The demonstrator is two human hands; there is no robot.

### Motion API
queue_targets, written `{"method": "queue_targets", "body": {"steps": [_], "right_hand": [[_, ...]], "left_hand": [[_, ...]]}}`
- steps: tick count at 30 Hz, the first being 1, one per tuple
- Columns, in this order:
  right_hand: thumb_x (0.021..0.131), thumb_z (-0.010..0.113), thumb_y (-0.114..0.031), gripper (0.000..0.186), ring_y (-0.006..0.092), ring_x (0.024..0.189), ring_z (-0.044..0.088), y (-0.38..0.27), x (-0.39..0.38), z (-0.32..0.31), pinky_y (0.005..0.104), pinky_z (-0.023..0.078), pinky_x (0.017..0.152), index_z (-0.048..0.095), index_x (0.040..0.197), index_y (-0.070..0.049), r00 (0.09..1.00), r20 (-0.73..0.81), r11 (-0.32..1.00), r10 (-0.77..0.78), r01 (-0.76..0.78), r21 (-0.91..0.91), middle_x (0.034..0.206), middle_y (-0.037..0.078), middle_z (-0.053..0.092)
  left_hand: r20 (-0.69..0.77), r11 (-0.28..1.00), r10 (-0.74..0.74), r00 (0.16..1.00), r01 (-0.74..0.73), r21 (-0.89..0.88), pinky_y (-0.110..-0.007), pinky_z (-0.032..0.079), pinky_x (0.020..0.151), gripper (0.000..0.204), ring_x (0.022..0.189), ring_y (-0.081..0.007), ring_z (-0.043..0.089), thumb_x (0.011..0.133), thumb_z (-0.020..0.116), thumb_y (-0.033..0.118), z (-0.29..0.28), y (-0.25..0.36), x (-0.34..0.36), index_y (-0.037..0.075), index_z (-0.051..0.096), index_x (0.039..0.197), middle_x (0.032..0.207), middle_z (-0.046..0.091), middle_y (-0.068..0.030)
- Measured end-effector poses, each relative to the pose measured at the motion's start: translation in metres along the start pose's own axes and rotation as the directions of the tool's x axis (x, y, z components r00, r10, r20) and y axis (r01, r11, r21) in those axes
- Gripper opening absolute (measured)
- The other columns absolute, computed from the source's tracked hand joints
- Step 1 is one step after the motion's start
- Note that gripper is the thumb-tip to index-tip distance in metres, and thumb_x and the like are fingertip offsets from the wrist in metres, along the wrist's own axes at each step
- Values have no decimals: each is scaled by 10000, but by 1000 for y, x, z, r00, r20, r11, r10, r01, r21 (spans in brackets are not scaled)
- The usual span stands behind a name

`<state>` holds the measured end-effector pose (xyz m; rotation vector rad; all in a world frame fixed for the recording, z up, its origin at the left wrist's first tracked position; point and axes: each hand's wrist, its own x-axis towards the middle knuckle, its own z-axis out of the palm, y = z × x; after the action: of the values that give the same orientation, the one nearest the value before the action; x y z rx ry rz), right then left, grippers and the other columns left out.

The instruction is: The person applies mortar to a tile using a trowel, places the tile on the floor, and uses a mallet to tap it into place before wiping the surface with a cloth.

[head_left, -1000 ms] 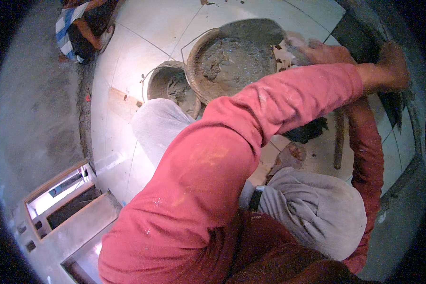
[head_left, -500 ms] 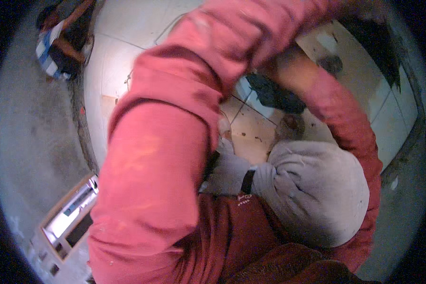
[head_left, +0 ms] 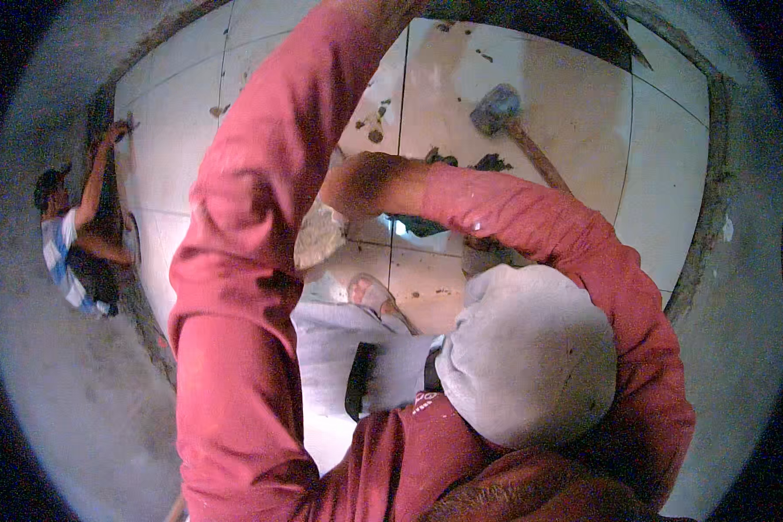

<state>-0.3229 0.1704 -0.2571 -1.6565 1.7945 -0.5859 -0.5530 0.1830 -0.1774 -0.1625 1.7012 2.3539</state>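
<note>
My left hand (head_left: 398,9) is at the top edge, beside a dark flat object (head_left: 531,19); its fingers are cut off or too dark to read. My right hand (head_left: 361,184) reaches leftward behind my left forearm, fingers hidden. Next to it is a pale, lumpy, mortar-like mass (head_left: 317,239), partly covered by that arm; I cannot tell whether the hand grips it. A dark crumpled thing (head_left: 422,224) lies just beyond the right wrist. A mallet (head_left: 496,109) with a wooden handle rests on the light tiled floor (head_left: 557,78), among scattered dark bits of mortar.
A co-worker (head_left: 78,244) in a blue-and-white top crouches at the left, an arm raised along the tile edge. Grey concrete (head_left: 739,261) borders the tiles on both sides. My sandalled foot (head_left: 370,294) is below my right hand.
My view has swung, taking both buckets out of sight and showing more of the mallet. My left arm rose toward the top edge; my right hand moved leftward beneath it.
</note>
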Motion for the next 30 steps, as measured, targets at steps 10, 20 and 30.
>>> {"method": "queue_targets", "body": {"steps": [10,20,30], "right_hand": [[995,558,-460,581,446,1038,665,45,-26,-18,529,534,895,505,1433,-82,993,-90,967,73,-48,250,1177,242,665],[980,614,-376,545,401,890,710,119,-133,-38,460,573,833,546,1395,-29,653,-517,832,553,-404,380,1156,236,694],[901,664,-206,437,334,1110,650,303,-100,-51,480,513,893,643,1306,-45,299,-916,272,266,-935,-226,1273,169,679]], "left_hand": [[90,994,-97,991,91,62,-367,624,950,398,1094,-358,679,1052,460,95,-48,28,10,-204,450,1313,1281,594,-296],[188,983,71,980,-102,156,-383,583,990,468,1176,-347,641,1084,447,176,-54,42,8,-168,420,1401,1304,587,-301],[146,967,45,988,-80,243,-353,574,952,439,1086,-292,677,1087,431,180,-33,50,20,-150,459,1375,1248,634,-225]]}}
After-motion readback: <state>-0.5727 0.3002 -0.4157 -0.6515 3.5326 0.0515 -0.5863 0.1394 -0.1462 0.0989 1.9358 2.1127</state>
